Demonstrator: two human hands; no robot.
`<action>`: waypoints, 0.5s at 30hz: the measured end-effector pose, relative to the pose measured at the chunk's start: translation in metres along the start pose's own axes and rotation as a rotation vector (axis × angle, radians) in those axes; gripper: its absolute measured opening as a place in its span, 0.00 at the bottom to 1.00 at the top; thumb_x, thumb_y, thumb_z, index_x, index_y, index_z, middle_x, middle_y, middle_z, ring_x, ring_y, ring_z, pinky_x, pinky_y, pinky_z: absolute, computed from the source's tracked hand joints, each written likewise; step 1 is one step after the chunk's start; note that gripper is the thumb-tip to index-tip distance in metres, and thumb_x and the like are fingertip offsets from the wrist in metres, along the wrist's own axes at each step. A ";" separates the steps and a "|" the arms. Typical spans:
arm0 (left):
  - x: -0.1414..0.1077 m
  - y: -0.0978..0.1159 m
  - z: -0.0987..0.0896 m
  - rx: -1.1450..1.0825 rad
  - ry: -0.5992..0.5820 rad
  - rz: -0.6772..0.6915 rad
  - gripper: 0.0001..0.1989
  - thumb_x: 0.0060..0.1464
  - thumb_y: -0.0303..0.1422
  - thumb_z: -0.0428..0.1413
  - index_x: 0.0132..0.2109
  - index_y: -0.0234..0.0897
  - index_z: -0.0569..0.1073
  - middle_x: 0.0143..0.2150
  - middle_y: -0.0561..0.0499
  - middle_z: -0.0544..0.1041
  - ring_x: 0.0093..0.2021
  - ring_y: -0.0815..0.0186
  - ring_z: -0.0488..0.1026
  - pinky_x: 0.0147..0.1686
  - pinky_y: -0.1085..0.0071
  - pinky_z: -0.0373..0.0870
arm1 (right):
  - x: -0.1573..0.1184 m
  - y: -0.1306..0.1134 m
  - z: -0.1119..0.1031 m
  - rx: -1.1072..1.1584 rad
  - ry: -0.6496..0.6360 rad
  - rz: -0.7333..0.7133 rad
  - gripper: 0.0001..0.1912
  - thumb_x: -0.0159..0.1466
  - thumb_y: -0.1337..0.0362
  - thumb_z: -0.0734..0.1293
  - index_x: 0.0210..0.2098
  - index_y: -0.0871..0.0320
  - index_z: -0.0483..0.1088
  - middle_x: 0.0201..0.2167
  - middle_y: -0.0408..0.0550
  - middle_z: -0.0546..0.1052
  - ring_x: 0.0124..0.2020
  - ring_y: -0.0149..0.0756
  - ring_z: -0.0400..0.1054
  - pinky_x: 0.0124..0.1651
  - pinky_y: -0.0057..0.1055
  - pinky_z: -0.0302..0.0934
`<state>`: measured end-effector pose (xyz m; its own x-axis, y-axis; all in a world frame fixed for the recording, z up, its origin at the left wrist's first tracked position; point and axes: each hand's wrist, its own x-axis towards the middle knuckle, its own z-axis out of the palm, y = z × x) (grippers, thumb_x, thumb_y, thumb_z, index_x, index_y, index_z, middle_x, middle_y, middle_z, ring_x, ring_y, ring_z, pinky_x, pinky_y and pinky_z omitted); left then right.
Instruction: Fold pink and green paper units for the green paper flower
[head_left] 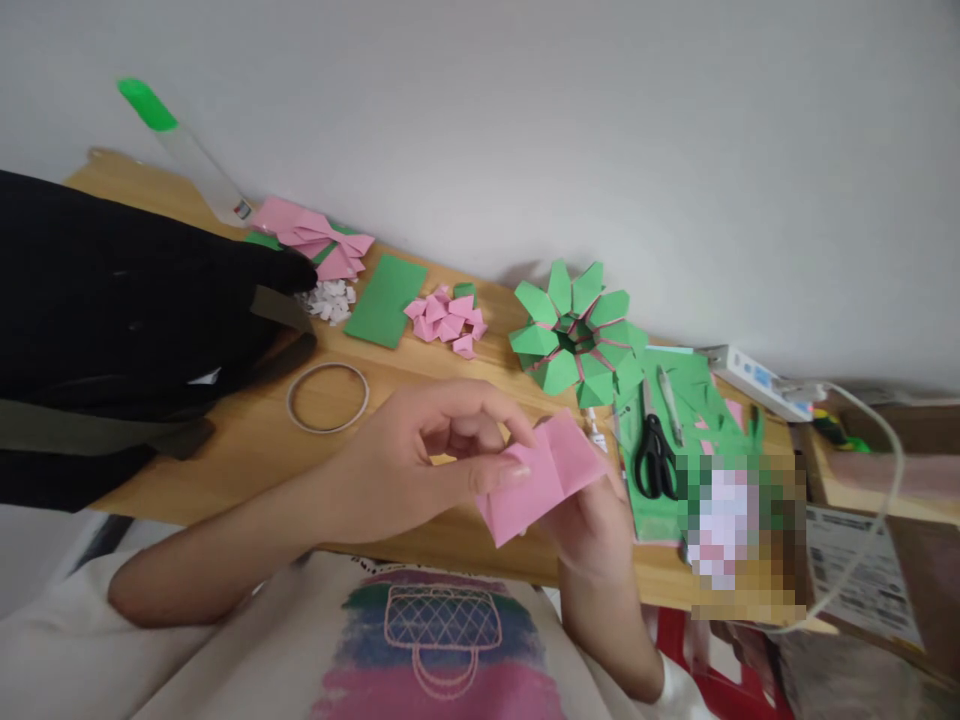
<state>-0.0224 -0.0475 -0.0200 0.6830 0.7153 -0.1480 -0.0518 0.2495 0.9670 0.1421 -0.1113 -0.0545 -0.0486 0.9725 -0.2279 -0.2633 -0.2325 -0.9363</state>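
A creased piece of pink paper (pixel 544 470) is held up in front of my chest. My left hand (pixel 450 440) pinches its left part between thumb and fingers. From behind and below, my right hand (pixel 592 515) grips the right part, with most of its fingers hidden by the paper. Beyond my hands stands a ring-shaped folded paper piece (pixel 555 372) with green petals and pink strips inside. A pile of small pink folded pieces (pixel 446 318) lies left of it, beside a green paper sheet (pixel 386 300). A small glue bottle (pixel 597 430) is partly hidden behind my right hand.
Black scissors (pixel 657 460) and a craft knife (pixel 670 405) lie on a green mat at right, near a power strip (pixel 761 382) with a white cable. A round ring (pixel 328 398) lies at left, next to a black bag (pixel 127 340). A wall closes off the back.
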 end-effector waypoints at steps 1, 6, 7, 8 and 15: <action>0.000 0.001 0.000 0.007 0.004 -0.002 0.04 0.54 0.33 0.60 0.38 0.39 0.74 0.28 0.53 0.77 0.28 0.67 0.74 0.28 0.73 0.69 | 0.000 0.000 0.000 -0.022 0.018 -0.004 0.25 0.57 0.36 0.65 0.22 0.51 0.70 0.17 0.43 0.68 0.19 0.35 0.62 0.22 0.33 0.61; 0.001 0.002 0.000 0.114 0.016 0.033 0.03 0.53 0.32 0.59 0.35 0.39 0.75 0.26 0.56 0.72 0.26 0.70 0.69 0.26 0.75 0.64 | 0.000 0.000 -0.002 -0.081 -0.026 -0.029 0.25 0.61 0.39 0.63 0.21 0.52 0.66 0.17 0.42 0.68 0.20 0.33 0.61 0.24 0.32 0.60; 0.001 0.002 0.000 0.127 0.019 0.042 0.03 0.52 0.33 0.59 0.35 0.39 0.74 0.26 0.56 0.71 0.25 0.71 0.67 0.25 0.76 0.63 | 0.000 -0.001 -0.002 -0.087 -0.041 -0.035 0.25 0.61 0.39 0.63 0.21 0.52 0.66 0.17 0.42 0.68 0.20 0.33 0.61 0.25 0.31 0.60; 0.001 0.002 -0.001 0.130 0.018 0.050 0.03 0.52 0.33 0.59 0.34 0.39 0.74 0.25 0.56 0.70 0.25 0.71 0.67 0.25 0.76 0.63 | 0.000 -0.001 -0.003 -0.090 -0.062 -0.035 0.25 0.61 0.39 0.63 0.22 0.52 0.66 0.17 0.42 0.67 0.20 0.33 0.61 0.25 0.31 0.59; 0.000 0.000 -0.004 0.094 -0.075 0.055 0.04 0.54 0.29 0.57 0.36 0.39 0.68 0.25 0.59 0.71 0.26 0.72 0.69 0.27 0.77 0.65 | 0.001 -0.013 -0.010 -0.186 -0.194 -0.072 0.22 0.67 0.48 0.63 0.23 0.55 0.65 0.17 0.39 0.64 0.19 0.28 0.56 0.23 0.28 0.49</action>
<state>-0.0250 -0.0446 -0.0204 0.7337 0.6746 -0.0813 -0.0248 0.1461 0.9890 0.1549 -0.1077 -0.0449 -0.2247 0.9670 -0.1199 -0.0926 -0.1437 -0.9853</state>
